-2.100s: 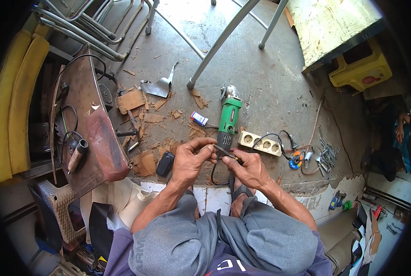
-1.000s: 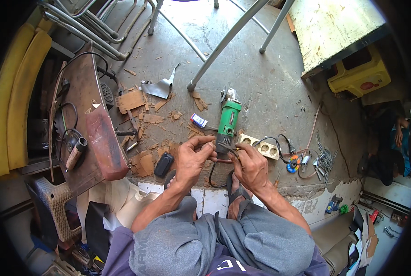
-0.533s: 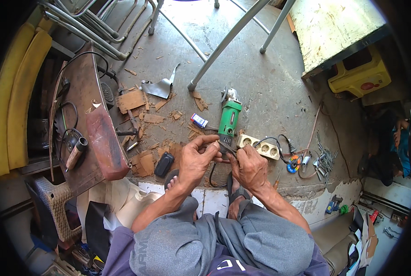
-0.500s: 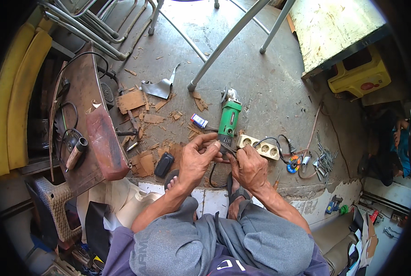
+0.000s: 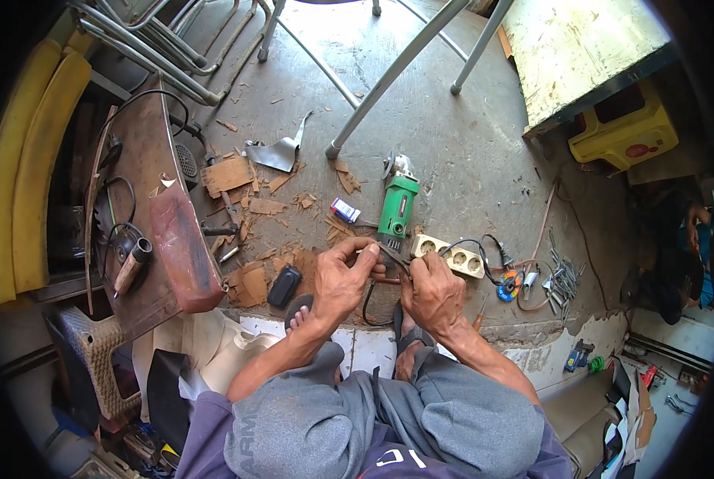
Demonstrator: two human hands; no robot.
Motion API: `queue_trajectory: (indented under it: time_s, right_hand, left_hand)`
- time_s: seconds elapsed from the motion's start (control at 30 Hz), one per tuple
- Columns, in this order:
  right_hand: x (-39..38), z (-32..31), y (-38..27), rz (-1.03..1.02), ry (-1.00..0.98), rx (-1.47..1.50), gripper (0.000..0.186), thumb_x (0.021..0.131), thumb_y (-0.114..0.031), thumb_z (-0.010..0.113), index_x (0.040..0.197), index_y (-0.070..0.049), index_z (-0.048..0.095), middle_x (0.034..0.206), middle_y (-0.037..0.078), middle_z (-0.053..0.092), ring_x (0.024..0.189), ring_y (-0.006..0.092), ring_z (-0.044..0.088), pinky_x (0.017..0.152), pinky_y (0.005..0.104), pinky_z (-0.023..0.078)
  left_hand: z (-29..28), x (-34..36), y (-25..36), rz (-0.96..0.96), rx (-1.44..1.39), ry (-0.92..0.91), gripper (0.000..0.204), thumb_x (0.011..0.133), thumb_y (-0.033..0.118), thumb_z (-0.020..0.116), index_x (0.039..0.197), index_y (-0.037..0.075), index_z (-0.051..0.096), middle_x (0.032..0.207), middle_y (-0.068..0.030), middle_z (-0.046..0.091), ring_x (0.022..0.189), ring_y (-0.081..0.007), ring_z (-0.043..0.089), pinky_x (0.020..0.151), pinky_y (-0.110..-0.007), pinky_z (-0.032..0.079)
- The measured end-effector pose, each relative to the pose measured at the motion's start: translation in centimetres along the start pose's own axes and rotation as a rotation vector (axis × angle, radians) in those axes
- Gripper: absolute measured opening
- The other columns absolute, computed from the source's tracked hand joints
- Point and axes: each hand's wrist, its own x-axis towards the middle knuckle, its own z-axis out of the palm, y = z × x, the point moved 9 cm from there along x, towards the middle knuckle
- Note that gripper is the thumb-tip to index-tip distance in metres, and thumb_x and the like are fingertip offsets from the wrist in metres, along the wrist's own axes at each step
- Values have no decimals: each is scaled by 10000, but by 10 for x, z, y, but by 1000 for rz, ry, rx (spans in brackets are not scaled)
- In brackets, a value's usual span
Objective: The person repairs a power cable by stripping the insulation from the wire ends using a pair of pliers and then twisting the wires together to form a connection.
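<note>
Both of my hands are closed on a black cord (image 5: 394,257), which spans the short gap between them. My left hand (image 5: 341,278) pinches one part of it between thumb and fingers. My right hand (image 5: 435,291) grips the other part with curled fingers that hide its end. Just beyond the hands lies a green angle grinder (image 5: 397,209) on the floor, its disc end pointing away from me. A cream power strip (image 5: 451,255) sits beside the grinder, past my right hand.
Broken brown board pieces (image 5: 249,283) litter the floor at left, near a black case (image 5: 285,286) and a small blue-and-white box (image 5: 345,210). Loose screws (image 5: 563,283) and a colourful disc (image 5: 509,285) lie at right. A metal stool leg (image 5: 389,80) stands ahead.
The cord between my hands shows more plainly, and my fingertips have shifted slightly along it. The grinder and power strip have not moved.
</note>
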Motion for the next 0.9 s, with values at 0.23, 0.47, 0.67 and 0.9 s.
queue_trajectory:
  time_s: [0.23, 0.47, 0.67, 0.9]
  right_hand:
    - [-1, 12, 6, 49, -85, 264, 191, 904, -150, 708, 835, -9, 599, 704, 139, 551, 562, 302, 565, 527, 405, 450]
    - [-28, 68, 31, 634, -558, 1031, 330, 985, -257, 639, 820, 29, 654, 704, 167, 597, 560, 264, 525, 558, 378, 422]
    - [-14, 50, 26, 396, -416, 755, 281, 973, -236, 652, 860, 20, 632, 694, 160, 570, 577, 276, 564, 563, 393, 450]
    - [-8, 31, 8, 29, -125, 65, 194, 834, -65, 686, 861, -42, 495, 811, 148, 526, 656, 345, 651, 479, 438, 517]
  left_hand:
    - [-5, -3, -1, 30, 30, -19, 295, 1010, 160, 634, 1139, -102, 673, 898, -112, 719, 778, -150, 694, 716, -288, 597]
    - [-8, -1, -3, 49, 45, -43, 286, 999, 140, 639, 1171, -83, 688, 899, -121, 732, 779, -149, 717, 696, -274, 603]
    - [-8, 0, -1, 23, 91, -21, 281, 994, 137, 646, 1157, -88, 690, 876, -119, 727, 760, -151, 713, 667, -279, 606]
    - [-7, -1, 3, 29, 214, 46, 279, 990, 125, 649, 1142, -107, 682, 872, -127, 716, 754, -159, 710, 682, -298, 621]
